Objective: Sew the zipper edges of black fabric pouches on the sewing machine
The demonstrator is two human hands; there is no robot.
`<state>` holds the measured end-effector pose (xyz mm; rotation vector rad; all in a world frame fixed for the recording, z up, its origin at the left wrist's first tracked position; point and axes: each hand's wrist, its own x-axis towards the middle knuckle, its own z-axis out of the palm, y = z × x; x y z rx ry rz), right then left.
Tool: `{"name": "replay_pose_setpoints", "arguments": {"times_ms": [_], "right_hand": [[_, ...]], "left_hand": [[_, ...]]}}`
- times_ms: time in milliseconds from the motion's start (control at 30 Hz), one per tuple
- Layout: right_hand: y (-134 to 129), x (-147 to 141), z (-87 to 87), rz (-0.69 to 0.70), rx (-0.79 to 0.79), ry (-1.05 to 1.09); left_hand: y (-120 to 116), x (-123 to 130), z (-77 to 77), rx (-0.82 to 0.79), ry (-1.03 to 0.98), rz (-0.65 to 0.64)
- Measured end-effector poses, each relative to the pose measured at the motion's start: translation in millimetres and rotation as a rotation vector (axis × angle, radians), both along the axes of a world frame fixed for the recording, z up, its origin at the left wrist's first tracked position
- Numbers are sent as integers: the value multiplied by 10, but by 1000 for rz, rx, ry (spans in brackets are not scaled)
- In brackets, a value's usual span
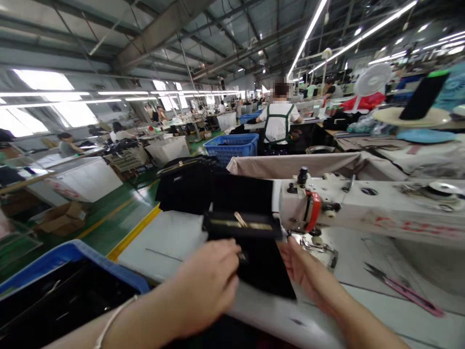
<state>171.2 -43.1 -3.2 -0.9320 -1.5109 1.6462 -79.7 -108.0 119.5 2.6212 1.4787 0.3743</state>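
Observation:
A black fabric panel with a gold zipper (261, 266) lies on the sewing machine's bed, its zipper strip running crosswise and the pull tab sticking up. My left hand (214, 276) is closed, with curled fingers on the panel's left part just below the zipper. At the panel's right edge, beside the needle area, my right hand (303, 266) grips it between thumb and fingers; some fingertips are hidden. The white sewing machine (366, 203) with a red-orange part stands right of the panel. More black zippered pieces (185, 186) lie in a pile behind it.
Pink-handled scissors (407, 293) lie on the table at right. A blue crate (76, 249) holding black pieces stands at lower left. Another blue crate (232, 145) is farther back, near a seated co-worker (278, 121). A thread cone (423, 97) stands at upper right.

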Motion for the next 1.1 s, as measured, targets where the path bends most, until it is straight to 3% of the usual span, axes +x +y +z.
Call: {"name": "replay_pose_setpoints", "arguments": {"times_ms": [33,133,233,333,500,600,667,767,933,1100], "right_hand": [[-30,-41,33,-11,-12,-55],[-179,-116,108,-29,-24,-157],[-368,-122,249,10,-30,-120],[-503,-54,469,45,36,-152],[-559,188,770,-89,450,-350],[-575,267,863,38,388,-382],[-603,259,895,103,352,-404],[-655,214,912,66,391,-456],[-708,231,898,19,371,-446],[-731,281,879,7,370,-475]], "left_hand": [[-137,97,-219,-133,-13,-66],[-298,260,-751,-231,-138,101],[-251,368,-979,-277,-330,213],[-224,475,-926,-414,-531,214],[-251,497,-657,-764,-907,229],[-253,504,-557,-953,-1143,117],[-252,544,-527,-885,-1269,100],[-252,612,-520,-781,-1359,211],[-257,634,-531,-872,-1421,326],[-265,643,-530,-811,-1385,413]]}}
